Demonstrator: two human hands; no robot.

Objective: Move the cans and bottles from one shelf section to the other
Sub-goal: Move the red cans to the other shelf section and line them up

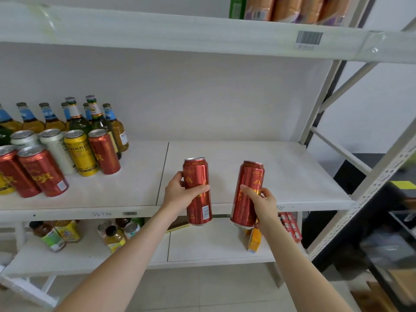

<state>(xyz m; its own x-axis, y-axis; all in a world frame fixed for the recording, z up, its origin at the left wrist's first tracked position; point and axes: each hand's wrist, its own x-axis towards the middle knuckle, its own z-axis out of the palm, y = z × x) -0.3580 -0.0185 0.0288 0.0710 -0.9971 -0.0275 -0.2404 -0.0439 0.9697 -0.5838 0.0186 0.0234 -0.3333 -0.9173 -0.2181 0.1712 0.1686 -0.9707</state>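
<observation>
Shelf [281, 167]: white, seam mid-board.
Left hand [180, 192]: curled round left red can [197, 174].
Right hand [264, 204]: curled round right red can [250, 176].
Floor [202, 287]: pale tiles.

We see a white shelf [270, 172]: cans [81, 152] stand at its left end, bottles [78, 122] behind them toward the back edge.

Free room over right shelf section [258, 176] (cans [81, 152], bottles [77, 119] crowd left)

On left section of white metal shelf [281, 176]: aluminium drink cans [78, 152] near, glass bottles [77, 122] behind. At right section's near edge: red aluminium can [197, 172] in left hand [177, 192], second red can [252, 176] in right hand [265, 203].
</observation>
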